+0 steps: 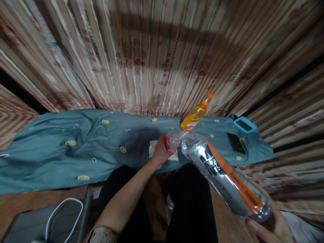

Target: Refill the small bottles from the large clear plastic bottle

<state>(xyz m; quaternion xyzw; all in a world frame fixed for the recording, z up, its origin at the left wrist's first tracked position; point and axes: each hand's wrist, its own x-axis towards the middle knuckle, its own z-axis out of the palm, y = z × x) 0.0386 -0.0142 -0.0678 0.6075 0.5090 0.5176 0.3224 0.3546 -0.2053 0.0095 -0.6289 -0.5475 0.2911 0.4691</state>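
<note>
My left hand is wrapped round a small clear bottle with a pink band, above a white paper napkin. From the right, my right hand grips the base end of a large clear plastic bottle with a silver and orange label. This bottle is tilted, its neck pointing down and left at the small bottle's top. The two mouths meet or nearly meet; whether they touch I cannot tell, nor whether liquid is flowing. Just behind stands a bottle of orange drink with an orange cap.
A blue-green patterned cloth covers the long narrow surface. At its right end lie a dark phone and a blue-framed device. Pleated curtains hang close behind. A white cable loops over a grey box at lower left.
</note>
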